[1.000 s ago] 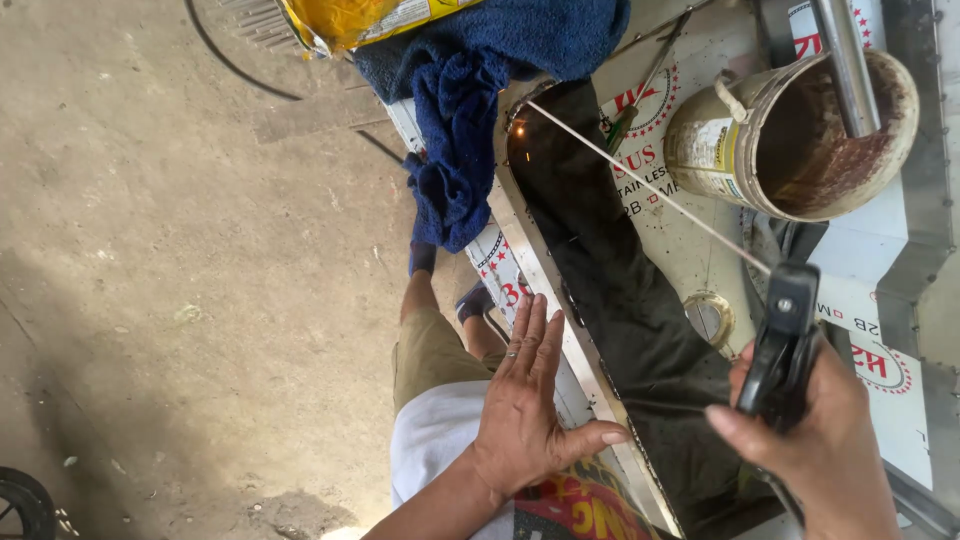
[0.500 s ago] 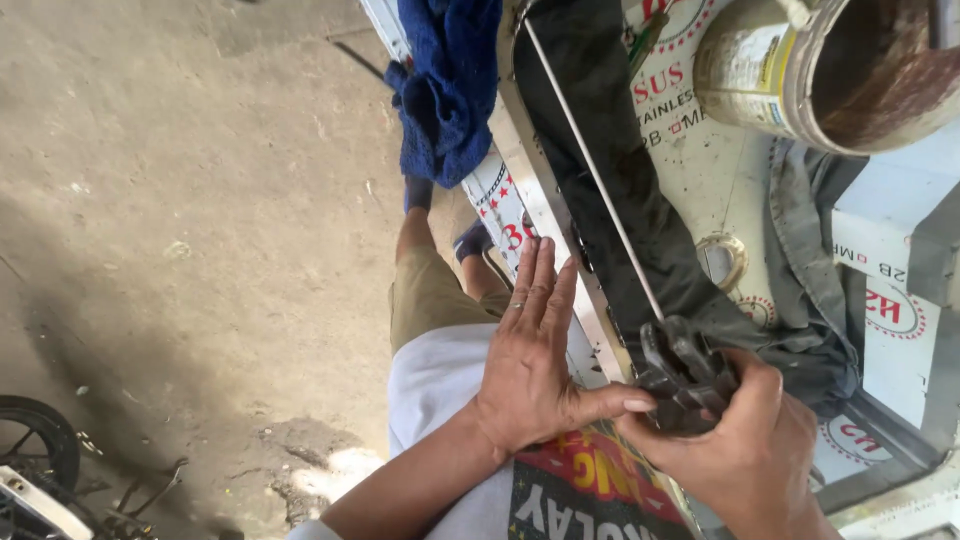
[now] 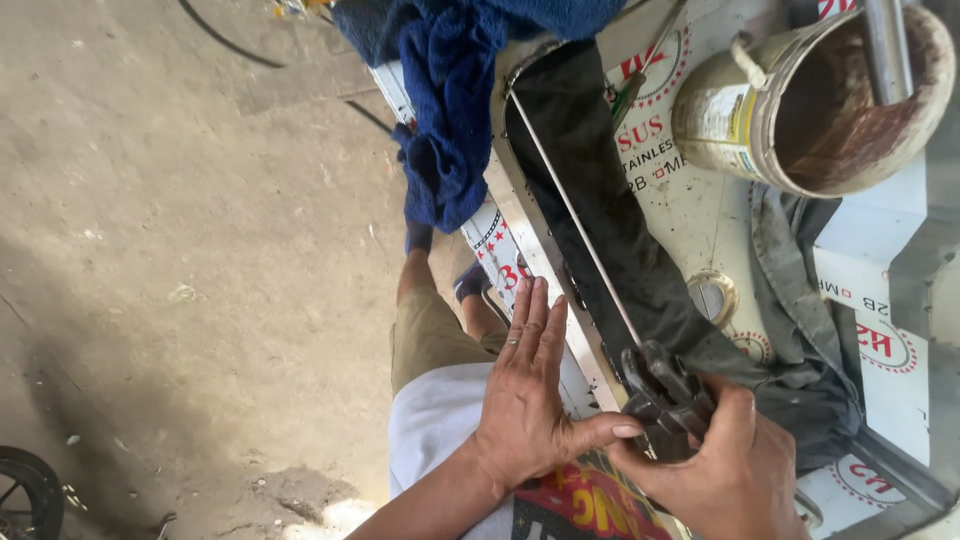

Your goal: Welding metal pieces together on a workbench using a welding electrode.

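My left hand [image 3: 528,400] lies flat, fingers together, on the pale metal rim [image 3: 535,245] of a long frame covered with black cloth [image 3: 600,220]. Its thumb reaches toward a black hand tool [image 3: 662,395]. My right hand [image 3: 725,470] is closed around that tool and holds it against the near end of the black cloth. A thin pale rod [image 3: 575,215] runs along the cloth.
A rusty bucket [image 3: 800,110] with a metal pipe [image 3: 885,45] in it stands on the printed white sheet [image 3: 680,190] at the upper right. A blue towel [image 3: 460,110] hangs over the bench edge. Grey cloth [image 3: 800,300] lies right. Concrete floor [image 3: 180,250] left, a wheel [image 3: 25,495] bottom left.
A second ago my right hand held the tool up, off the cloth; it then brought it down to the frame's near end. My left hand stayed flat on the rim.
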